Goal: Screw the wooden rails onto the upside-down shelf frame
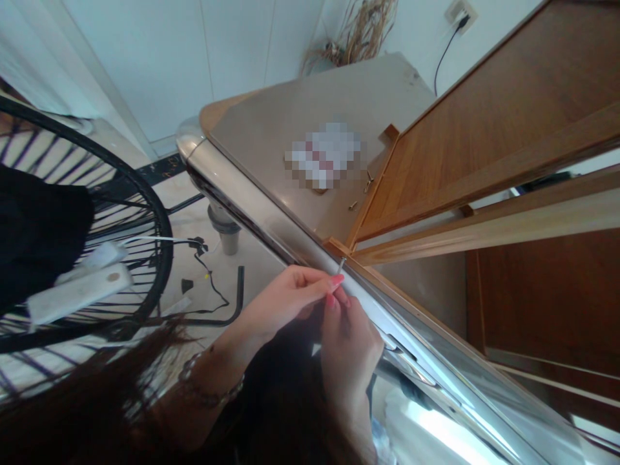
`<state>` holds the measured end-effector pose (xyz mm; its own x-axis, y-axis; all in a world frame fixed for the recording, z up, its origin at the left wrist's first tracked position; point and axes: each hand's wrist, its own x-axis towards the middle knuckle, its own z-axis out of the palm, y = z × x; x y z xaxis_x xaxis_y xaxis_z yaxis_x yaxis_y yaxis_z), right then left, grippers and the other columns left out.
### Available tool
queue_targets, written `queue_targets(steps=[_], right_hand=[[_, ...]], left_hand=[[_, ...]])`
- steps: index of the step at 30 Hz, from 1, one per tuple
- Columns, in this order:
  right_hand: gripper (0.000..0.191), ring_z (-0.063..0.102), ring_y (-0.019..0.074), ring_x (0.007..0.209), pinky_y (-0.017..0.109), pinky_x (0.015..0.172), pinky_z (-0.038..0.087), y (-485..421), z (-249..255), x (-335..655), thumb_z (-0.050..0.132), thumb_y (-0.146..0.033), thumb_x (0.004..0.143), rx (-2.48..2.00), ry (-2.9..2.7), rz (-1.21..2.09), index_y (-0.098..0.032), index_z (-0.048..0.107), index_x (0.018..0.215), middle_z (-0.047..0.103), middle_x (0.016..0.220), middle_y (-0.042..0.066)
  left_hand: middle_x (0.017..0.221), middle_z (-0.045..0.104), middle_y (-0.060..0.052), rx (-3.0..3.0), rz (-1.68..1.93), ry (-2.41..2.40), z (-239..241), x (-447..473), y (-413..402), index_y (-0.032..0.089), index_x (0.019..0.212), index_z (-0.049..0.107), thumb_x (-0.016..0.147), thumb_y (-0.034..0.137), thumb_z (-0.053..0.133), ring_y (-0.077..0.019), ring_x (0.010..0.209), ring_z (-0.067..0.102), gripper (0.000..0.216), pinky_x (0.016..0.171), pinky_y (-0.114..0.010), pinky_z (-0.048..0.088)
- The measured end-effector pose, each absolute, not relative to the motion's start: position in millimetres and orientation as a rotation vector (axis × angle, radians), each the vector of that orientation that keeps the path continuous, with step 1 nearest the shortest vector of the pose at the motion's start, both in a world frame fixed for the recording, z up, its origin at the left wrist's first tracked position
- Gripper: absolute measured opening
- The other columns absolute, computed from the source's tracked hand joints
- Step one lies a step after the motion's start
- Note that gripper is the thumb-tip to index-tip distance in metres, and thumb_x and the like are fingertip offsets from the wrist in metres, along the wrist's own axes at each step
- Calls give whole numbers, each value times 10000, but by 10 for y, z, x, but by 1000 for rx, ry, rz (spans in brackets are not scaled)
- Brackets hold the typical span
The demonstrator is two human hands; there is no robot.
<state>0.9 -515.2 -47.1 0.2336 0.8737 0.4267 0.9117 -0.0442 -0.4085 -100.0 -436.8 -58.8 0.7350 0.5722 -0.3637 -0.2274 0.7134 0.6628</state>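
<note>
Between the thumb and fingers of my left hand [298,294] a thin metal screw [341,265] is pinched, its upper end sticking out beside the corner of a wooden frame [361,258]. My right hand [351,342] is closed just below, its fingertips against those of my left. What the right fingers grip, if anything, is hidden. Both hands are over the rounded metallic edge [271,210] of the table. Farther in, a small brass-coloured screw [353,206] and another small metal piece [369,183] lie beside the wooden panel [465,142].
A blurred-out white and red item [324,155] lies on the tabletop [261,129]. To the left stands a black corded round chair [162,239] with a white power strip [82,294] on it. A grey cup [227,232] and cables are below the table edge.
</note>
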Motion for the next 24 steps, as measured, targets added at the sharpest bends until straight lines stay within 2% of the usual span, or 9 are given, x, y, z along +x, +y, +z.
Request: queue_targets(steps=[4,8,11,15,19,22,24], right_hand=[[301,471,74,487,198,492,341,-5170,-337,56,517,-331,940,-1948,-1568,168,-175,587,692,533,548,-30],[371,436,73,468,196,462,329,-5099,-194,164,457,-442,950,-1883,-1321,562,-186,556,700,477,518,-50],[382,431,65,453,188,448,320,-4981,-120,229,456,-471,947,-1841,-1263,786,-188,550,707,449,504,-62],[424,398,50,408,184,414,284,-4843,-48,248,479,-477,940,-1821,-1244,984,-181,552,645,431,459,-67],[482,362,38,381,186,426,284,-4793,-42,229,488,-467,942,-1765,-1214,1051,-174,516,561,407,401,-70],[379,365,36,376,191,408,270,-4784,-129,207,546,-469,912,-1678,-1067,1169,-175,612,682,434,451,-76],[318,379,40,376,197,399,268,-4780,-212,181,576,-470,893,-1598,-950,1223,-180,664,798,458,492,-75]], left_hand=[[474,390,73,699,489,599,-566,-1023,-4354,115,662,632,776,511,644,8,414,271,413,396,-160,134],[429,368,81,760,505,600,-523,-1050,-4322,132,685,654,806,484,621,4,387,266,374,389,-161,155],[434,429,78,792,519,566,-488,-1069,-4297,132,673,652,833,420,606,9,378,296,333,404,-150,228],[551,602,33,820,497,557,-458,-1093,-4281,127,679,650,855,399,581,-13,463,487,331,501,-143,394],[714,707,-28,857,531,550,-459,-1095,-4284,126,687,652,857,424,570,-81,696,659,353,700,-193,519],[747,716,-51,866,541,538,-462,-1084,-4285,118,682,659,865,424,558,-104,762,672,371,761,-222,537],[704,697,-44,855,539,532,-468,-1073,-4287,113,671,664,860,428,565,-83,687,641,381,715,-205,529]])
